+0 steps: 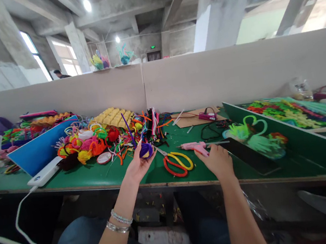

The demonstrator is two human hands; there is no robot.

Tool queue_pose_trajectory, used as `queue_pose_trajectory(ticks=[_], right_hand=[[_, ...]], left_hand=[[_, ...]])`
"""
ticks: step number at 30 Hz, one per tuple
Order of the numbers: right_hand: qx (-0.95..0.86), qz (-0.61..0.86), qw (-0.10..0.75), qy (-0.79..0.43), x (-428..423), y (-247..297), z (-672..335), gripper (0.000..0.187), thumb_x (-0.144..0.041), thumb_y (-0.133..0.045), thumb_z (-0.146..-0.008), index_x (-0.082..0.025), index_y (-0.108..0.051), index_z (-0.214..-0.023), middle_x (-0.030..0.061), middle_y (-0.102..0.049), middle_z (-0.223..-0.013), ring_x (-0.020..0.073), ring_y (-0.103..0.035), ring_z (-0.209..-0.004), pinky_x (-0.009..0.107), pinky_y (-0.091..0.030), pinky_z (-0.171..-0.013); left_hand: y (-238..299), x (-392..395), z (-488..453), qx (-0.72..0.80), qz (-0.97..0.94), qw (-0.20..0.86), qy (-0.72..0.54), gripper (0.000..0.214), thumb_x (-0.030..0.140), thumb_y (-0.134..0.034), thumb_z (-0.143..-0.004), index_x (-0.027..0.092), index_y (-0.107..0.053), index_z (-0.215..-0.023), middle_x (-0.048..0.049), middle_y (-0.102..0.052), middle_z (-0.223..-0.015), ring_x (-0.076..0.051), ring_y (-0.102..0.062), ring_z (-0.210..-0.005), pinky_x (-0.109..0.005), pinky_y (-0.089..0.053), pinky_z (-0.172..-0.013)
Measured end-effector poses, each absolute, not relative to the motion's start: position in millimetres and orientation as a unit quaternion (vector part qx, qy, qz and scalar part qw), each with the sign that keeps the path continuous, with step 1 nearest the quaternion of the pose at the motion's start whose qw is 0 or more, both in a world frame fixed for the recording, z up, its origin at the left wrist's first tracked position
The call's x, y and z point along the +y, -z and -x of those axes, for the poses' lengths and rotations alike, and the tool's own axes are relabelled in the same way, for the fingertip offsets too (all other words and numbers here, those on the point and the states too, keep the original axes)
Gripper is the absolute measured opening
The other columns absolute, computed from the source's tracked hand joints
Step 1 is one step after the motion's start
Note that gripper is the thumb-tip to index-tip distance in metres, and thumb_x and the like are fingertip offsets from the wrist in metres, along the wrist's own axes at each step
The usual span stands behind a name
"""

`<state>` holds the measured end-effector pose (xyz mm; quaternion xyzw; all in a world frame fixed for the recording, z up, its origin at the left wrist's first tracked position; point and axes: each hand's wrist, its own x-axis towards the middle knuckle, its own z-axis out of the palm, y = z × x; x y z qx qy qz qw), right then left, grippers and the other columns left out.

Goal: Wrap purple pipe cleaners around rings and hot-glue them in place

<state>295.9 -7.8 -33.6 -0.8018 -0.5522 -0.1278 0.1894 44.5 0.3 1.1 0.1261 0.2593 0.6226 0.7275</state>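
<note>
My left hand (138,165) is raised just over the green table's front edge (104,178), fingers curled around a small purple pipe-cleaner piece (146,150) from which a purple stem sticks up. My right hand (215,159) is closed on the handle of a pink glue gun (193,146) that lies on the table, nozzle pointing left. Red-and-yellow scissors (177,162) lie between the two hands.
A heap of colourful pipe cleaners and pompoms (99,141) fills the table's left middle, beside a blue board (41,149) and a white power bank (44,173). A green pipe-cleaner figure (252,133) stands right. A grey partition (205,77) closes the back. A person's head (59,73) shows beyond it.
</note>
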Motion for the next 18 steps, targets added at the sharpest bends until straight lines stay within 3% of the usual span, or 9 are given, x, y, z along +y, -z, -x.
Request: queue_pose_trajectory(ticks=[5, 9, 11, 14, 18], right_hand=[[-0.576, 0.789, 0.170, 0.128, -5.9, 35.0, -295.6, 0.047, -0.053, -0.053, -0.076, -0.011, -0.055, -0.095, 0.0158, -0.060, -0.093, 0.0289, -0.056, -0.090, 0.032, -0.039, -0.066], [-0.568, 0.797, 0.163, 0.120, -4.1, 34.2, -290.6, 0.044, -0.048, -0.052, -0.078, -0.009, -0.054, -0.098, 0.0162, -0.059, -0.094, 0.0292, -0.058, -0.088, 0.031, -0.040, -0.063], [-0.560, 0.806, 0.165, 0.097, -3.4, 33.1, -288.0, 0.045, -0.046, -0.050, -0.079, -0.008, -0.052, -0.102, 0.0162, -0.059, -0.095, 0.0271, -0.060, -0.083, 0.030, -0.040, -0.059], [-0.556, 0.810, 0.181, 0.039, -3.0, 31.8, -287.7, 0.043, -0.045, -0.048, -0.079, -0.010, -0.052, -0.103, 0.0139, -0.061, -0.092, 0.0230, -0.062, -0.075, 0.028, -0.040, -0.056], [-0.560, 0.796, 0.228, 0.009, -2.9, 31.5, -292.3, 0.038, -0.049, -0.046, -0.078, -0.015, -0.057, -0.089, 0.0110, -0.062, -0.082, 0.0209, -0.061, -0.070, 0.027, -0.040, -0.055]], left_hand=[[7.2, 1.7, -50.6, 0.272, -0.253, 0.675, -0.638, 0.016, 0.022, -0.067, -0.070, 0.014, -0.064, -0.083, -0.0034, -0.069, -0.078, -0.015, -0.067, -0.079, -0.034, -0.052, -0.085], [12.5, -2.7, -56.8, 0.365, -0.473, 0.498, -0.629, 0.035, 0.028, -0.077, -0.056, 0.012, -0.063, -0.083, -0.0043, -0.068, -0.080, -0.019, -0.065, -0.080, -0.036, -0.050, -0.084], [14.2, -7.5, -57.7, 0.406, -0.562, 0.377, -0.614, 0.046, 0.030, -0.076, -0.058, 0.015, -0.058, -0.097, -0.0057, -0.065, -0.092, -0.019, -0.063, -0.084, -0.036, -0.050, -0.082], [16.4, -13.8, -56.1, 0.378, -0.688, 0.218, -0.580, 0.043, 0.029, -0.071, -0.067, 0.018, -0.054, -0.104, -0.0079, -0.060, -0.104, -0.020, -0.058, -0.098, -0.039, -0.046, -0.089], [19.8, -15.6, -53.2, 0.317, -0.764, 0.095, -0.554, 0.039, 0.029, -0.065, -0.073, 0.020, -0.050, -0.108, -0.0094, -0.058, -0.108, -0.021, -0.054, -0.106, -0.040, -0.043, -0.093]])
